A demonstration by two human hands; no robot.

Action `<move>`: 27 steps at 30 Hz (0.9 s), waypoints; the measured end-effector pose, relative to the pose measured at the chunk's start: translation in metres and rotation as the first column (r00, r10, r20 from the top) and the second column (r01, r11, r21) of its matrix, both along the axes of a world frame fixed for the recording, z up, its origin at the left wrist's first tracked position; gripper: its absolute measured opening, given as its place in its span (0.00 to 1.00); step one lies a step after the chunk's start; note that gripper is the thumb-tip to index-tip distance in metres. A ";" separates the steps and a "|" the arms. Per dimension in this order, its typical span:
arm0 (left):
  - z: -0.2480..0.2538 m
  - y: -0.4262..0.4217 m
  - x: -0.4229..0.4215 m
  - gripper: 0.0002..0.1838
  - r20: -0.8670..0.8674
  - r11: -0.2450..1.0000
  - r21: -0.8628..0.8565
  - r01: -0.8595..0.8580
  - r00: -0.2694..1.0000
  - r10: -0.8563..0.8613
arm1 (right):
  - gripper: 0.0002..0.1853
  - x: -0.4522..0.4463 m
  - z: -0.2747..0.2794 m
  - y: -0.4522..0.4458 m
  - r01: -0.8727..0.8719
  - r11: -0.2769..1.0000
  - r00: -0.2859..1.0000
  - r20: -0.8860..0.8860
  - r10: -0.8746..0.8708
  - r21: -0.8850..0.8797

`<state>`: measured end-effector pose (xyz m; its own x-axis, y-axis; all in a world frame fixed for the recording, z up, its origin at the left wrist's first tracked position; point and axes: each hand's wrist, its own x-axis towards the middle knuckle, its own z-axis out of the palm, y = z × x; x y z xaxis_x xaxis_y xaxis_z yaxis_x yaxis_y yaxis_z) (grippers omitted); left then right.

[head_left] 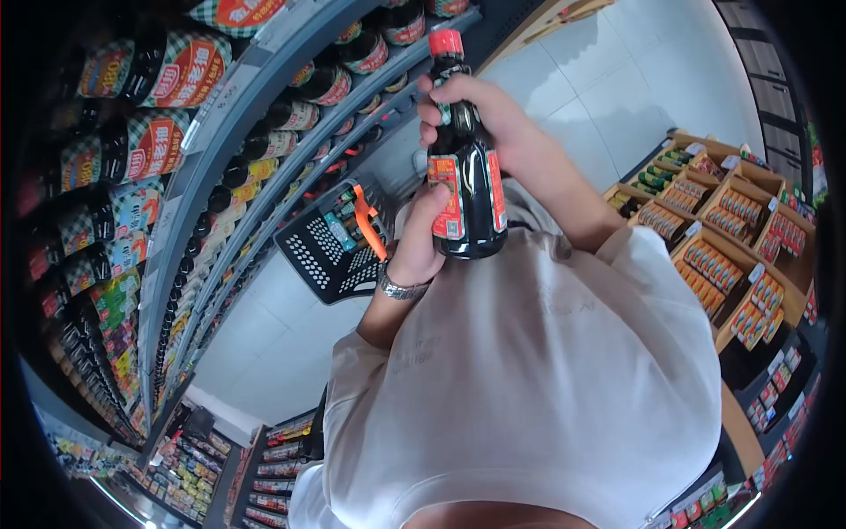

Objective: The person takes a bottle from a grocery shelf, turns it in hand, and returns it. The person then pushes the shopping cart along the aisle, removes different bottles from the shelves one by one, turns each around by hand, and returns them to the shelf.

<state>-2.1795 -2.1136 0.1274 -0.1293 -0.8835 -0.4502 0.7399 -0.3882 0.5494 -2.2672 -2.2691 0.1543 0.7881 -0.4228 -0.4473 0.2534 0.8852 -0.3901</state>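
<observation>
A dark glass soy sauce bottle [478,198] with a red cap and a red and gold label is held up before my chest, slightly tilted, cap end away from me. My right hand [480,101] wraps round its neck just below the cap. Lower down, my left hand [420,234], with a metal watch on the wrist, grips the bottle's side near the base. The left thumb lies on the label; its other fingers are hidden behind the bottle. Beyond the left wrist is a black shopping basket [308,256] with an orange handle and some packaged items inside.
Long shelves [207,132] packed with sauce bottles run along the left. On the right stand wooden display bins [705,225] of small packaged goods. Pale floor tiles [564,97] show between them. More stocked racks [273,476] appear at the lower left.
</observation>
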 end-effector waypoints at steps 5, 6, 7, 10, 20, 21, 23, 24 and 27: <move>0.010 -0.018 -0.017 0.34 -0.020 0.998 0.052 0.047 0.999 -0.046 | 0.10 -0.025 -0.001 -0.008 0.083 0.990 0.996 0.018 -0.085 0.112; 0.013 -0.025 -0.019 0.34 0.003 0.994 0.034 0.100 0.995 -0.100 | 0.09 -0.030 0.000 -0.014 0.111 0.986 0.993 0.037 -0.116 0.121; 0.017 -0.029 -0.025 0.30 -0.020 0.995 0.035 0.096 0.995 -0.095 | 0.08 -0.037 -0.002 -0.019 0.110 0.986 0.989 0.080 -0.120 0.128; 0.029 -0.042 -0.045 0.20 -0.049 0.997 0.081 0.005 0.999 -0.001 | 0.09 -0.054 0.000 -0.034 0.070 0.991 0.985 0.151 -0.087 0.115; 0.048 -0.080 -0.089 0.23 0.351 0.996 -0.039 0.076 0.935 -0.057 | 0.15 -0.090 -0.018 -0.070 0.049 0.996 0.905 0.424 -0.013 -0.074; 0.049 -0.080 -0.092 0.23 0.303 0.998 -0.040 0.042 0.953 -0.028 | 0.15 -0.092 -0.016 -0.073 0.033 0.990 0.909 0.416 0.029 -0.141; 0.042 -0.078 -0.097 0.24 0.244 0.999 -0.053 -0.011 0.970 0.023 | 0.15 -0.091 -0.012 -0.077 -0.018 0.990 0.937 0.343 0.064 -0.137; 0.038 -0.075 -0.100 0.24 0.248 0.999 -0.041 -0.028 0.968 0.037 | 0.15 -0.090 -0.009 -0.077 -0.055 0.989 0.961 0.262 0.089 -0.134; 0.031 -0.072 -0.103 0.26 -0.109 0.992 0.009 -0.124 0.986 0.124 | 0.13 -0.081 0.004 -0.080 -0.097 0.994 0.979 0.175 0.105 -0.053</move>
